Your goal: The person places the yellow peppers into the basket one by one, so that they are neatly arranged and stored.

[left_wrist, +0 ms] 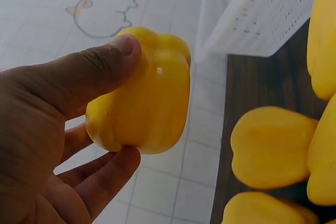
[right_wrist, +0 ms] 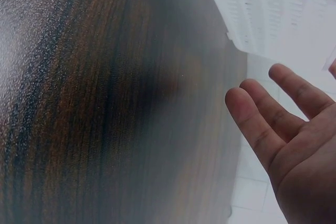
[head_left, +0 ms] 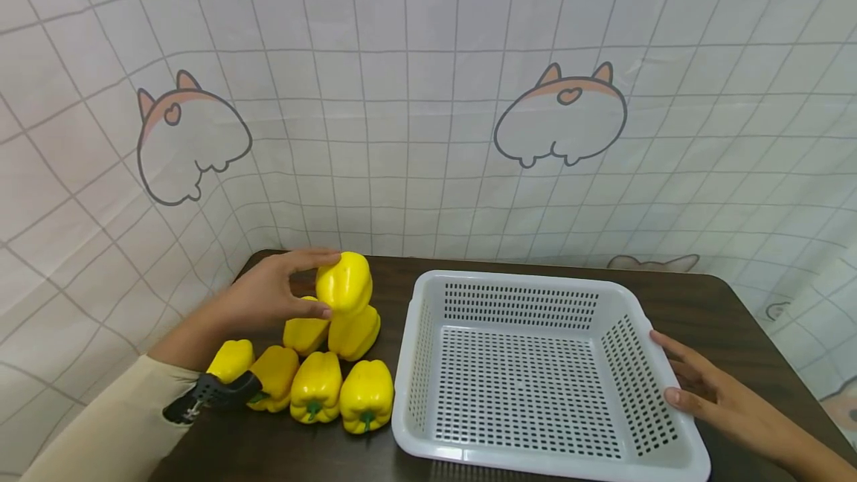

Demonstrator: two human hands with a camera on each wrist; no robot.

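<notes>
My left hand (head_left: 268,288) pinches a yellow bell pepper (head_left: 344,283) between thumb and fingers. In the left wrist view that bell pepper (left_wrist: 149,95) is seen up close, the thumb along one side and fingertips at its lower edge. Below it, several more yellow bell peppers (head_left: 316,387) stand and lie together on the table's left side. A white perforated plastic basket (head_left: 522,278) with nothing in it stands to their right. My right hand (head_left: 719,396) is at the basket's right rim, thumb and forefinger against it. Its other fingers stretch out in the right wrist view.
The dark wood-grain table (head_left: 692,302) ends close to a white gridded curtain (head_left: 428,110) printed with cartoon animals. The nearest bell pepper (head_left: 367,396) sits right by the basket's left wall. A black strap (head_left: 210,395) circles the left wrist.
</notes>
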